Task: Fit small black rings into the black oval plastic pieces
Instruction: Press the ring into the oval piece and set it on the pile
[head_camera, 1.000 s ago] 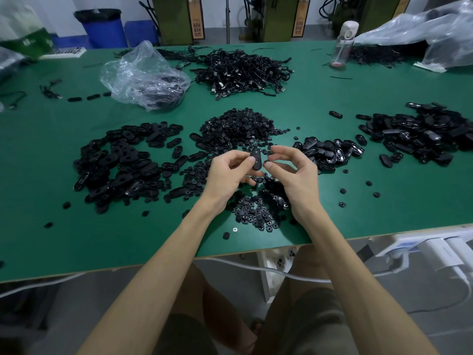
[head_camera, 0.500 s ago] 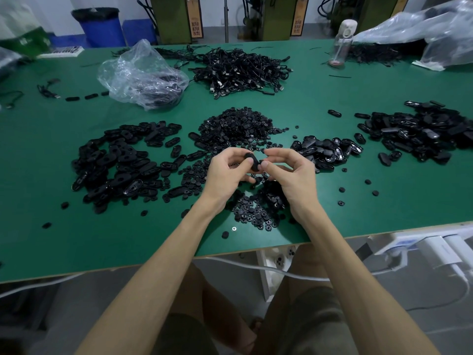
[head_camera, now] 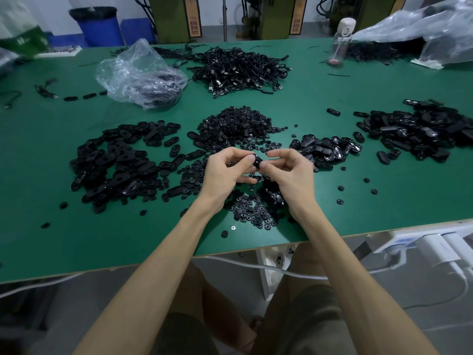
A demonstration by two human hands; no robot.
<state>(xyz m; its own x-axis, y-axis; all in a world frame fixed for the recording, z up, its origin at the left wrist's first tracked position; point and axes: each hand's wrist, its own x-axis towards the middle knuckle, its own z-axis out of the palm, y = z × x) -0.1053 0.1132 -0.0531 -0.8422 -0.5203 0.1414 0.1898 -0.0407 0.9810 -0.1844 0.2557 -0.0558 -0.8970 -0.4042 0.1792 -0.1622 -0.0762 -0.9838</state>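
Head view: left hand (head_camera: 225,172) and right hand (head_camera: 289,172) both pinch one small black oval piece (head_camera: 256,160) above scattered small black rings (head_camera: 253,211) on the green surface (head_camera: 307,111).

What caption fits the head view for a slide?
Left hand and right hand pinch a black oval piece above the ring pile on the green table.

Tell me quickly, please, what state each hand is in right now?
Left hand: closed, pinching a black oval piece.
Right hand: closed, pinching the same piece.
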